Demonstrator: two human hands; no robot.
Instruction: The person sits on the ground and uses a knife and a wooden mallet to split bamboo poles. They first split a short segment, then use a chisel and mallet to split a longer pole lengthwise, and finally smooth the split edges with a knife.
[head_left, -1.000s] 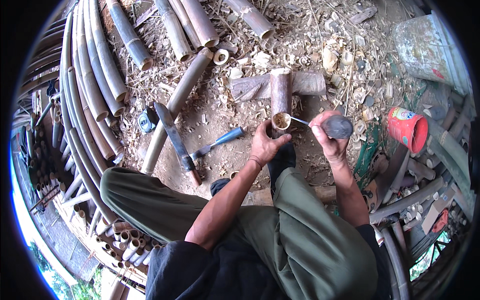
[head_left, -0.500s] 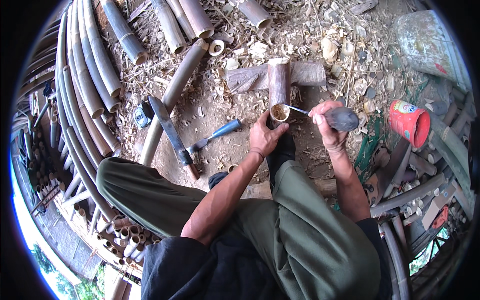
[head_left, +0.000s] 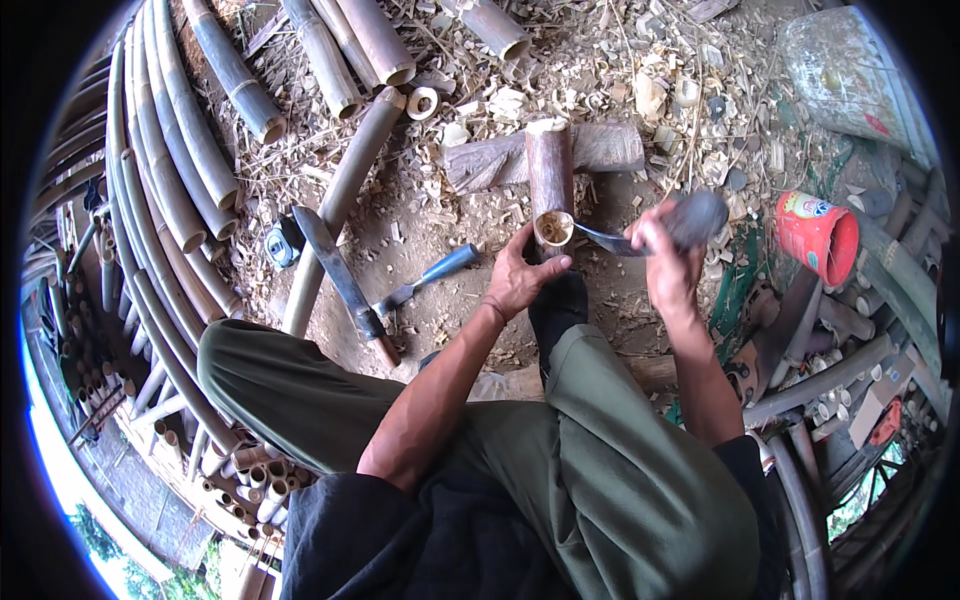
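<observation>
A short brown bamboo tube (head_left: 550,180) lies across a rough wooden block (head_left: 480,165), its open end toward me with a pale rim and a tan hollow. My left hand (head_left: 518,275) grips that near end from the left and below, thumb under the rim. In my right hand (head_left: 668,260) is a curved-blade knife (head_left: 610,243) with a thick dark handle, blurred by motion. Its blade points left, the tip beside the tube's open end; whether it touches the rim I cannot tell. My dark-shod foot is just below the tube.
Left of my hands lie a blue-handled chisel (head_left: 445,265), a large machete-like blade (head_left: 335,265) and a tape measure (head_left: 283,245). Long bamboo poles (head_left: 180,130) curve along the left. A red bucket (head_left: 818,235) and a big grey bucket (head_left: 855,75) are at right. Shavings cover the ground.
The knife's blade has come out of the tube's open end and swung lower. My right hand has turned, the handle tilting up and right. The left hand keeps its grip.
</observation>
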